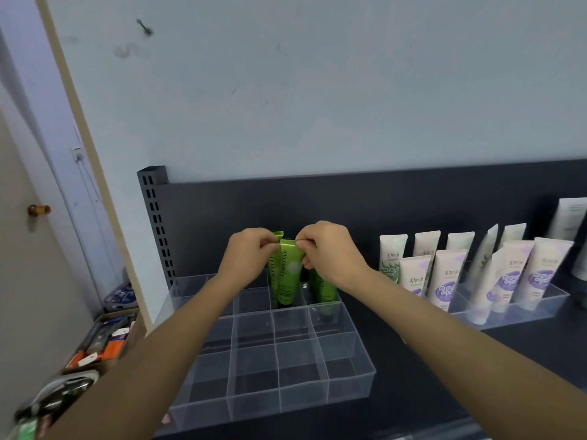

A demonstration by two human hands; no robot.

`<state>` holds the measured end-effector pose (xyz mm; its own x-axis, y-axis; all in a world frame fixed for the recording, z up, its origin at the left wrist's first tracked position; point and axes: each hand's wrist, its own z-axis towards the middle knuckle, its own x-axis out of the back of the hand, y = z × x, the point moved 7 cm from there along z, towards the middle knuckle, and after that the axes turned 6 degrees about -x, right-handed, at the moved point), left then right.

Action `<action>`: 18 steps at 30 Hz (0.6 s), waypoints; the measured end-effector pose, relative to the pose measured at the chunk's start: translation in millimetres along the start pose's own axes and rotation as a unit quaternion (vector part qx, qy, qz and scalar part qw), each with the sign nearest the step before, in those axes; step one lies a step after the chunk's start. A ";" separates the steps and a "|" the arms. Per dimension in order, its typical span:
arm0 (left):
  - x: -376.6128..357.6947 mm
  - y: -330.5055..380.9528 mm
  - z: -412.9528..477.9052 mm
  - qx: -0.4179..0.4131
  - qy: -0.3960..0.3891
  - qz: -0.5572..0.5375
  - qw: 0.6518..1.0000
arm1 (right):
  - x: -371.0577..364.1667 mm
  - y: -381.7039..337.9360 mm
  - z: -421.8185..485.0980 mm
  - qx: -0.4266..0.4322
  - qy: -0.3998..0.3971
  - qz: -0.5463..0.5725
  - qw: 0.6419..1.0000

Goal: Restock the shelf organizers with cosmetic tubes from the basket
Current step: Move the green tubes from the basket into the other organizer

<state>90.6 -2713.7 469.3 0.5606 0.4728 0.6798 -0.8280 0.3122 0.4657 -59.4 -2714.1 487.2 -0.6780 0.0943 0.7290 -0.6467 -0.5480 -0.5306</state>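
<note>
A clear plastic organizer (286,354) with several square compartments stands on the dark shelf. Green cosmetic tubes stand upright in its back row. The front green tube (289,274), marked "Chamomile", is pinched at its top seal from both sides. My left hand (251,252) pinches the left corner and my right hand (327,252) pinches the right corner. Another green tube (324,289) stands in the compartment to the right, partly hidden by my right hand. The basket is not in view.
A second clear organizer (546,301) at the right holds several white and purple tubes (444,277). A dark slotted shelf upright (155,217) rises at the left. Boxes of small goods (104,341) lie low on the left, beside a wall.
</note>
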 end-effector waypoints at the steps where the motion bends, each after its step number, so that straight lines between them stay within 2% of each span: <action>1: 2.4 -0.8 -0.6 0.002 0.004 0.001 1.000 | -4.4 0.2 1.9 -0.002 -0.010 -0.007 1.000; 7: 18.7 -3.1 -3.4 0.009 0.040 0.007 0.999 | -28.5 -3.5 4.5 -0.005 -0.086 -0.051 0.995; 10: 25.7 3.1 -5.4 0.007 0.051 0.008 0.999 | -32.5 -1.7 5.1 -0.002 -0.096 -0.056 0.994; 14: 31.6 17.3 -7.6 0.002 0.059 -0.001 0.998 | -20.1 2.8 2.5 -0.009 -0.071 -0.022 0.997; 18: 33.9 48.9 -10.0 -0.013 0.066 -0.019 0.998 | 17.0 7.4 -6.3 0.016 0.028 -0.020 0.999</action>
<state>69.0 -2674.2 509.5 0.5879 0.5634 0.5805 -0.8065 0.3525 0.4747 -77.9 -2711.4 492.9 -0.6708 0.1626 0.7236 -0.6629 -0.5689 -0.4868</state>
